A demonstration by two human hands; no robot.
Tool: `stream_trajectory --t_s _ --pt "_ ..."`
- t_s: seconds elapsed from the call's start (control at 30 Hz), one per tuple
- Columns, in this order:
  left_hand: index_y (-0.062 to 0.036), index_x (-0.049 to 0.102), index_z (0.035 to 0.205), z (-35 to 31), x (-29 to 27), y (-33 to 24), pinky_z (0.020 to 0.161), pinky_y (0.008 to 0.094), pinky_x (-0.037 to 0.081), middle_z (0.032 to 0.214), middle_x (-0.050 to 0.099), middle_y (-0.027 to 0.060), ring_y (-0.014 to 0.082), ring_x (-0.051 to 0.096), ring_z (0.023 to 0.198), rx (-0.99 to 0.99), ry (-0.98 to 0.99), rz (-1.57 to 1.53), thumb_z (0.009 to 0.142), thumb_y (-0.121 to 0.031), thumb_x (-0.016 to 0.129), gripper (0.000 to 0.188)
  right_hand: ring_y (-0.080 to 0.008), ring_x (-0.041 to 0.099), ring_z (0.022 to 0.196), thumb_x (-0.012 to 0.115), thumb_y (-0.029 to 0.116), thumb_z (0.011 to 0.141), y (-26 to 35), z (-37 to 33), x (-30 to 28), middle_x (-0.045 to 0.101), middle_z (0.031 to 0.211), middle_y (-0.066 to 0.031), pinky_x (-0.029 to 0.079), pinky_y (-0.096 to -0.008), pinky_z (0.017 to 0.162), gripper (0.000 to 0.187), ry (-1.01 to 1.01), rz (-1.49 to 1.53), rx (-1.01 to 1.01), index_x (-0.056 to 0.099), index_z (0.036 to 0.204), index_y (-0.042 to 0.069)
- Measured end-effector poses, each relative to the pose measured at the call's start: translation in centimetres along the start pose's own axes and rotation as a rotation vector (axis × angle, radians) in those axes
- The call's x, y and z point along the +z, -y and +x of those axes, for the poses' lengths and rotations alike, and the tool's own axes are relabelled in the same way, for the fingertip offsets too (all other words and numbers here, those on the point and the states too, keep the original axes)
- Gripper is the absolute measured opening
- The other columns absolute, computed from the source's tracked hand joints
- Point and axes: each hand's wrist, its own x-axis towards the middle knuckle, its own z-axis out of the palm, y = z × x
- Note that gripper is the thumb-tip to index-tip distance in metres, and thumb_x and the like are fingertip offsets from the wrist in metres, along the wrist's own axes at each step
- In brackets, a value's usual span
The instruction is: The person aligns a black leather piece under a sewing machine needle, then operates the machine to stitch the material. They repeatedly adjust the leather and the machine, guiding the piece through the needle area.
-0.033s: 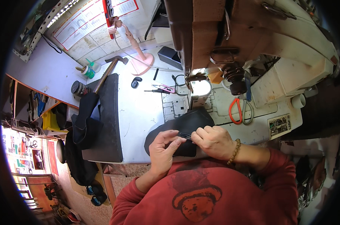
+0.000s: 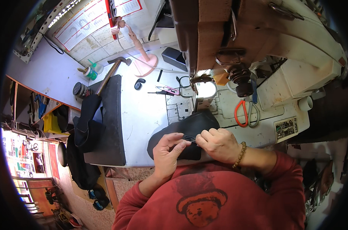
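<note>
My left hand (image 2: 167, 151) pinches a small dark piece (image 2: 189, 138) with a thin shiny edge between thumb and fingers. My right hand (image 2: 219, 142), a beaded bracelet (image 2: 240, 155) on its wrist, closes on the other end of the same piece. What exactly it is cannot be made out, since the fingers cover most of it. Beneath both hands lies a black sheet of material (image 2: 174, 130), reaching from the table's front edge to the sewing machine's base (image 2: 204, 100).
The sewing machine's large head (image 2: 258, 34) rises at the right. Beside it lie orange-and-grey-handled scissors (image 2: 241, 115). Toward the back left are a pink cutter (image 2: 170, 90), an earbud case (image 2: 138, 84), a pink lamp stand (image 2: 146, 67) and a hammer (image 2: 111, 72) on a black mat (image 2: 111, 126).
</note>
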Motion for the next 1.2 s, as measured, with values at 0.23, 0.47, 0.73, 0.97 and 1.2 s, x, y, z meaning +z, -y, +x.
stream_trajectory --t_s 0.23,0.47,0.73,0.97,1.2 --pt "0.0037 0.056 0.108 0.2 0.2 -0.2 0.08 0.0273 0.052 0.09 0.069 0.0135 0.0175 0.067 0.086 -0.024 0.034 -0.033 0.087 0.003 0.06 0.02 -0.0125 0.054 0.064 0.056 0.016 0.075 0.4 0.3 -0.1 0.048 0.07 0.0018 0.042 -0.0261 0.053 0.005 0.026 -0.027 0.029 0.053 0.079 0.015" --pt "0.0038 0.059 0.107 0.1 -0.4 -0.5 0.081 0.0269 0.052 0.095 0.066 0.0108 0.0176 0.067 0.088 -0.055 0.079 -0.07 0.088 0.003 0.06 0.019 -0.0141 0.056 0.063 0.058 0.017 0.078 0.0 0.5 0.1 0.05 0.07 0.0003 0.044 -0.0281 0.052 0.005 0.073 0.033 0.034 0.054 0.08 0.014" --pt "-0.0056 0.061 0.099 0.5 -2.4 1.7 0.083 0.0378 0.044 0.104 0.057 0.0118 0.028 0.053 0.098 0.425 -0.08 0.934 0.07 -0.007 0.074 0.032 -0.018 0.056 0.063 0.062 0.023 0.084 -0.5 -0.6 0.1 0.05 0.072 -0.0025 0.046 -0.0307 0.052 0.014 0.018 0.164 0.151 0.054 0.082 0.012" --pt "-0.0085 0.061 0.083 0.9 -0.7 4.2 0.084 0.0404 0.039 0.101 0.056 0.0082 0.0297 0.051 0.098 0.583 -0.066 1.079 0.067 -0.006 0.073 0.02 -0.0199 0.056 0.064 0.067 0.019 0.079 0.4 -1.0 0.7 0.05 0.072 -0.0028 0.044 -0.0326 0.054 0.015 0.001 0.217 0.173 0.055 0.083 0.011" --pt "-0.0036 0.055 0.087 0.7 -0.7 3.6 0.072 0.0349 0.043 0.079 0.057 0.0084 0.0273 0.054 0.077 0.321 0.001 0.774 0.077 0.001 0.064 0.014 -0.0182 0.055 0.063 0.064 0.022 0.081 0.3 -1.2 0.6 0.049 0.073 -0.0028 0.045 -0.0308 0.054 0.014 0.011 0.174 0.18 0.054 0.083 0.011"
